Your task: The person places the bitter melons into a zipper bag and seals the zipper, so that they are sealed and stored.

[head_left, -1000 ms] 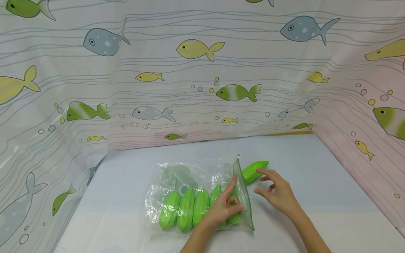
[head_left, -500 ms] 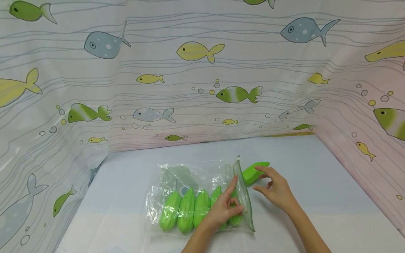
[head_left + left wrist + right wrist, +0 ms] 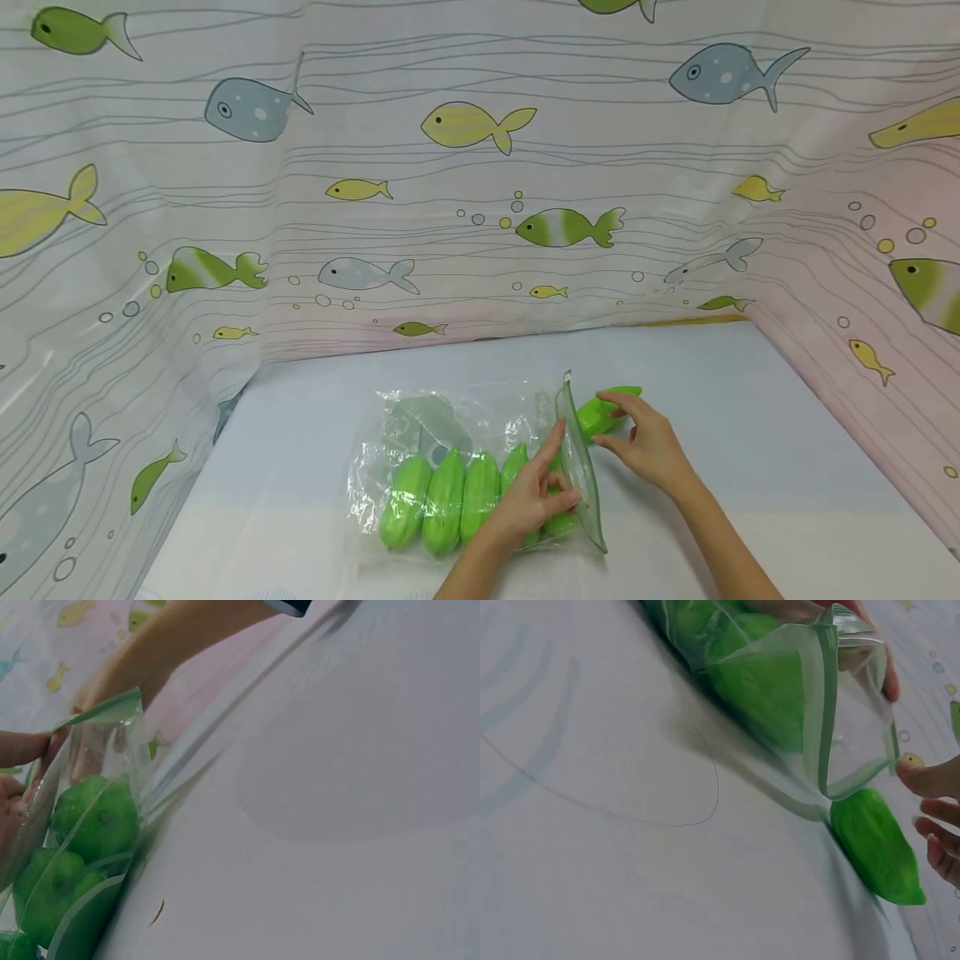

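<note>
A clear zip bag [image 3: 510, 400] with a green zip edge lies on its side, its mouth facing right. Inside it several green, papaya-like fruits [image 3: 442, 508] with pointed tips lie side by side. My left hand [image 3: 528, 500] holds the bag at its mouth, index finger stretched along the rim and thumb at the edge. Just outside the mouth lies one more green fruit [image 3: 877, 847], its pointed end away from the bag. My right hand [image 3: 641, 437] is around this fruit, thumb and fingers apart, fingertips right at it in the head view.
The white tabletop [image 3: 787, 467] stretches around the bag. Behind and at both sides hangs a curtain [image 3: 480, 75] printed with fish. A dark cuff [image 3: 289, 606] shows on the right wrist in the left wrist view.
My right hand has moved a little left, its fingers now reaching further over the loose fruit. The left hand and the bag stay as they were.
</note>
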### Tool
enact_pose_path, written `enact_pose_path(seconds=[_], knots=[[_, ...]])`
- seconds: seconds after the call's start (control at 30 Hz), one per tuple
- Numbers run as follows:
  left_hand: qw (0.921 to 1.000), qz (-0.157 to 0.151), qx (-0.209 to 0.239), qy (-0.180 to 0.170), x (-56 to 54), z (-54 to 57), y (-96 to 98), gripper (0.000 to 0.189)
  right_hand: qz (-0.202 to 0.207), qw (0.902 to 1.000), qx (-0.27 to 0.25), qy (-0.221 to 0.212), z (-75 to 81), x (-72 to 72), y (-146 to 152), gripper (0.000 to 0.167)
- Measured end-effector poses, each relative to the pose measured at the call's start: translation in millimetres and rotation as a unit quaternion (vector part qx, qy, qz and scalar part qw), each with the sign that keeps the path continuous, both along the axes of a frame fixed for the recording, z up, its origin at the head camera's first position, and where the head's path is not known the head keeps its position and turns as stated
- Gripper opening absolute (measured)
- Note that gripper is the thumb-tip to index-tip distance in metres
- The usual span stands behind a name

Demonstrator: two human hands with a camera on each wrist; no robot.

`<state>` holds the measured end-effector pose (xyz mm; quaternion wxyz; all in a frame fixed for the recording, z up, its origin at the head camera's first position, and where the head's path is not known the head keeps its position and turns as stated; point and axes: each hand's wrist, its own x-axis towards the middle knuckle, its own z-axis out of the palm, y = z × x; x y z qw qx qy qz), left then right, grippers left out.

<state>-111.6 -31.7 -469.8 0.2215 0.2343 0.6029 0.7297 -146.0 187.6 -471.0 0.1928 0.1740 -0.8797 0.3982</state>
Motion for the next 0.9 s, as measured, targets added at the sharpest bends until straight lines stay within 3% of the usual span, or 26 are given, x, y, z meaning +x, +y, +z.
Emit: enact_pose_path(seconds=[0.33, 0.5, 0.63, 0.9], knots=[[1.0000, -0.004, -0.001, 0.001, 0.3, -0.4, -1.2, 0.093, -0.006, 0.9994, 0.029, 0.018, -11.2, -5.6, -8, 0.063], [1.0000, -0.001, -0.003, 0.001, 1.0, -1.0, -0.7, 0.093, -0.018, 0.9977, 0.064, -0.013, -16.1, -4.7, -11, 0.058], [1.0000, -0.003, -0.005, 0.005, 0.7, -1.0, -0.7, 0.092, -0.028, 0.9925, 0.115, -0.032, -16.8, -3.3, -12, 0.054], [0.9999, -0.003, -0.004, 0.016, 0.0, -1.2, -0.9, 0.092, -0.042, 0.9791, 0.199, -0.009, -14.0, -1.0, -11, 0.046]])
